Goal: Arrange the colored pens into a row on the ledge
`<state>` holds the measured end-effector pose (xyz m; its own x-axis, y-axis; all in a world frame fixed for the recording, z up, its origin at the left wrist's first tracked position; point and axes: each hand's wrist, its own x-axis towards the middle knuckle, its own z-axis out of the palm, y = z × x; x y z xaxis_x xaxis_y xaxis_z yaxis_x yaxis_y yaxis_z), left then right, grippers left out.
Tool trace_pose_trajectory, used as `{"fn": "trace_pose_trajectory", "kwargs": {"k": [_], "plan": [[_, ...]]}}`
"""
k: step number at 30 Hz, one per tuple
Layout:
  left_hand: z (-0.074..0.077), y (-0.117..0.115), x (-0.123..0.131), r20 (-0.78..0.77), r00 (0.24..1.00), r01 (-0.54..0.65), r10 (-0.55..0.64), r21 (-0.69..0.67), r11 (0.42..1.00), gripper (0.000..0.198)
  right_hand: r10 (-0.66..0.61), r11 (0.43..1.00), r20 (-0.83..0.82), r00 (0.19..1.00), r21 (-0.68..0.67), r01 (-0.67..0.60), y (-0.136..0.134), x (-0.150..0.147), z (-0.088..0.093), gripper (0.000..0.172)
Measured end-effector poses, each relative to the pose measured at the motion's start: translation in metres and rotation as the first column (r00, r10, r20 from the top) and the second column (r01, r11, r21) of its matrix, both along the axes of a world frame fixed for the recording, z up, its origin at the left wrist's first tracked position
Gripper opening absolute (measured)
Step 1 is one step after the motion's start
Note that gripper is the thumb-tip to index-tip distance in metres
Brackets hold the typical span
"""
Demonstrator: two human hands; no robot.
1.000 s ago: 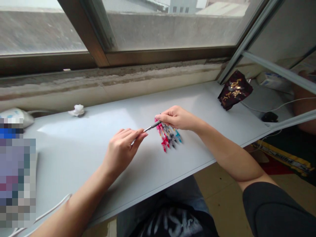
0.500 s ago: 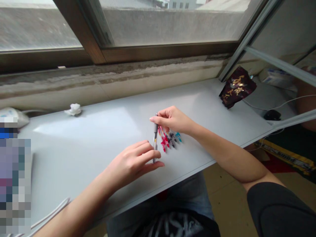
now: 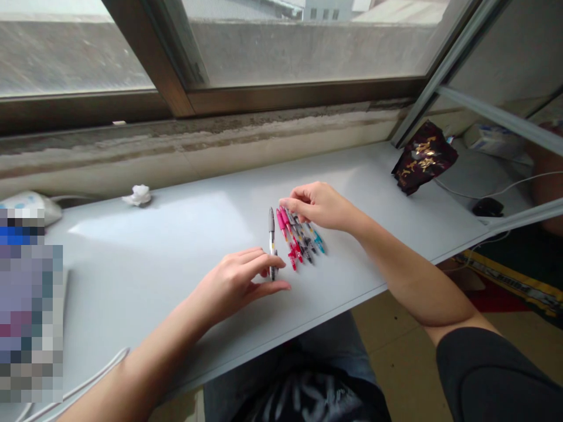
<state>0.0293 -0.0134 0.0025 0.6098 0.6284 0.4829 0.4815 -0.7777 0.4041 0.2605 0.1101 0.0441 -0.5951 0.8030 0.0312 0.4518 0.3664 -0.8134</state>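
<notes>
At the near left a white cable (image 3: 99,370) curves along the pale table (image 3: 185,246). Just beyond, the left hand (image 3: 246,278) reaches over the lower end of a grey pen (image 3: 271,223), its index finger across the barrel and its thumb well apart, so its grasp looks released. The grey pen lies just left of 2 pink pens (image 3: 281,223), several dark pens (image 3: 307,247) and 1 blue-green pen (image 3: 319,241). The laying-out seems well along: these lie side by side, roughly aligned, while a narrow gap remains beside the grey pen. Over their upper ends, the right hand (image 3: 323,205) is curled; its fingertips hide too much to tell whether it grips anything. Farther off sit crumpled tissue (image 3: 139,195) and a dark packet (image 3: 426,157)
</notes>
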Motion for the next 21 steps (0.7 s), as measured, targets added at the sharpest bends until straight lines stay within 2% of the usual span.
{"fn": "trace_pose_trajectory", "kwargs": {"k": [2,5,8,10,14,17,19,21], "plan": [[-0.001,0.000,-0.001,0.018,1.000,-0.021,0.021,-0.028,0.999,0.018,-0.033,0.999,0.083,0.996,0.038,0.030,0.002,0.004,0.005,0.042],[-0.001,-0.001,-0.001,0.050,0.997,-0.059,0.062,-0.055,0.997,0.014,0.107,0.990,0.103,0.989,-0.101,-0.097,-0.003,0.002,0.005,0.044],[0.000,-0.001,0.000,0.073,0.997,-0.031,0.035,-0.049,0.998,0.014,0.257,0.924,-0.017,0.966,-0.290,-0.251,-0.013,-0.008,-0.001,0.048],[0.001,-0.001,0.001,0.079,0.997,-0.006,0.008,-0.025,1.000,0.012,0.275,0.893,-0.083,0.958,-0.346,-0.287,-0.017,-0.014,-0.006,0.052],[0.003,-0.002,0.003,0.072,0.997,0.008,-0.009,0.015,1.000,0.011,0.261,0.844,-0.199,0.945,-0.428,-0.323,-0.018,-0.016,-0.011,0.049],[0.004,-0.001,0.003,0.018,0.999,0.028,-0.028,0.025,0.999,0.030,0.238,0.843,-0.209,0.949,-0.441,-0.308,-0.017,-0.015,-0.010,0.048],[0.004,0.001,0.003,-0.039,0.999,0.037,-0.035,0.054,0.998,0.044,0.240,0.850,-0.163,0.957,-0.441,-0.288,-0.018,-0.015,-0.007,0.046],[0.004,0.002,0.002,-0.099,0.995,0.040,-0.029,0.104,0.994,0.050,0.260,0.854,-0.099,0.961,-0.441,-0.277,-0.020,-0.016,-0.004,0.044]]}}
